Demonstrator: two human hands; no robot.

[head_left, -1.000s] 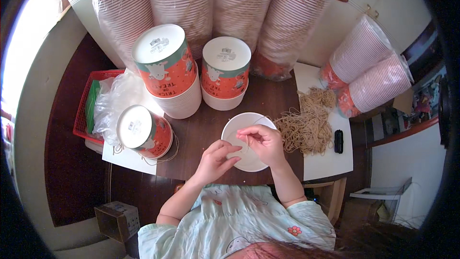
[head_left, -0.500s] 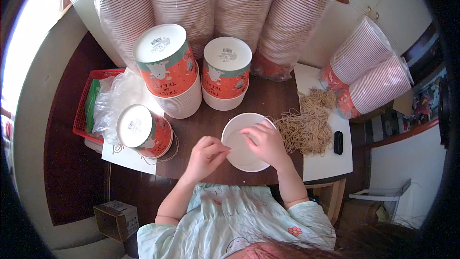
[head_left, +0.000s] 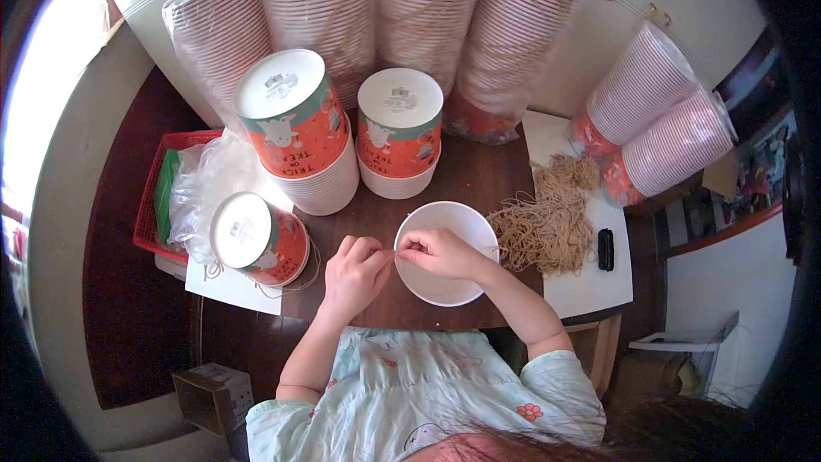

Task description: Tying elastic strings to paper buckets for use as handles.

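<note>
A white paper bucket stands upright in front of me, its open mouth facing up. At its left rim, my left hand is closed in a pinch. Over the bucket's mouth reaches my right hand, its fingertips pinched and meeting those of the left. Whatever lies between the fingertips is too small to make out. A tangled heap of tan twine lies just right of the bucket, with a thin strand running to the bucket's right rim.
Upside-down orange printed buckets stand in a tall stack, a shorter stack and a smaller group with twine beside it. Plastic-wrapped bucket stacks line the back. A red basket sits left; a black object lies right.
My right hand has moved left across the bucket's mouth and now meets the left hand. The left hand has shifted slightly left and up, to the bucket's left rim.
</note>
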